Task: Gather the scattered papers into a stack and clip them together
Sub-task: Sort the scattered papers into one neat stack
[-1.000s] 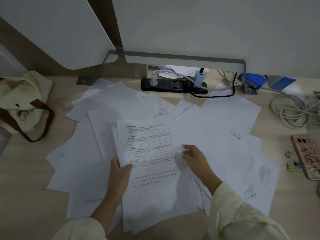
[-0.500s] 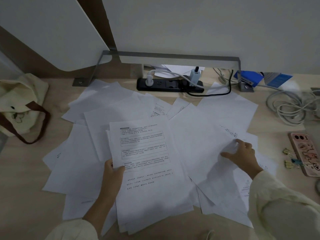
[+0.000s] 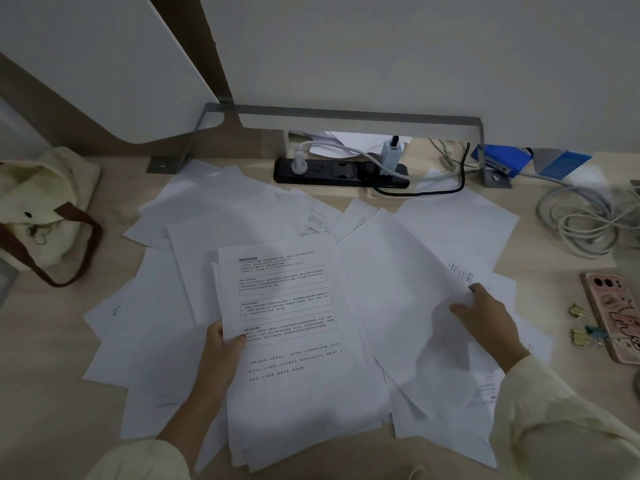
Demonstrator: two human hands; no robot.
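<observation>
Many white sheets [image 3: 221, 216] lie scattered and overlapping across the wooden desk [image 3: 45, 393]. My left hand [image 3: 221, 355] grips the left edge of a small stack [image 3: 298, 341] whose top page carries printed text. My right hand [image 3: 485, 320] pinches the right edge of a blank sheet [image 3: 405, 289] lying to the right of the stack, and that edge is lifted a little. Several small binder clips [image 3: 585, 327] lie at the right, beside a phone.
A black power strip [image 3: 341, 171] with plugs and cables sits at the back under a metal bracket [image 3: 346, 112]. A cream tote bag [image 3: 38, 209] is at the left. Coiled grey cable [image 3: 581, 220] and a pink phone [image 3: 616, 317] lie at the right.
My right hand left the stack's middle, swung right across the papers and took hold of a sheet's right edge. My left hand kept its grip on the stack.
</observation>
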